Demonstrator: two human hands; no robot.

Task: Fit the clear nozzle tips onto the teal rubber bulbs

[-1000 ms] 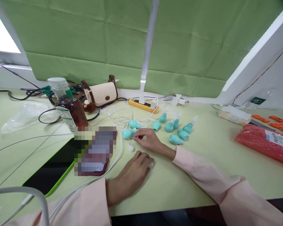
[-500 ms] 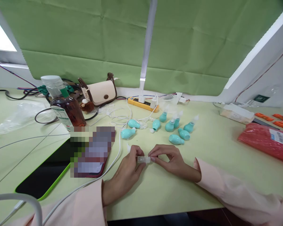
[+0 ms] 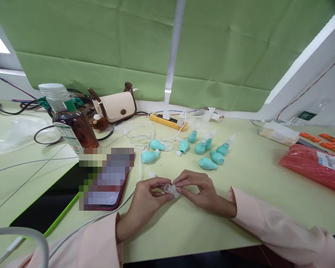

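Note:
Between my two hands is a small clear plastic tube piece [image 3: 169, 189], its round open end turned toward the left. My left hand [image 3: 150, 195] pinches it with thumb and fingers from the left. My right hand [image 3: 197, 188] grips its other end with the fingertips, which partly cover that end. A small whitish nozzle tip [image 3: 152, 174] lies on the table just beyond my left hand. Farther back are several turquoise squeeze bulbs; one bulb [image 3: 208, 163] lies on its side nearest my right hand, while another bulb [image 3: 222, 149] stands upright with a clear tip on it.
On the left lie a green-edged phone [image 3: 47, 201] and a second phone [image 3: 108, 182], with a white cable [image 3: 138, 178] alongside. A brown bottle [image 3: 75, 128], a cream handbag [image 3: 115, 107] and a yellow power strip [image 3: 167, 122] stand behind. A red package [image 3: 309, 163] is at right.
The clear tube piece has turned, so its open end now faces me more. My left fingers have shifted left and opened up around it. My right hand stays nearly in place.

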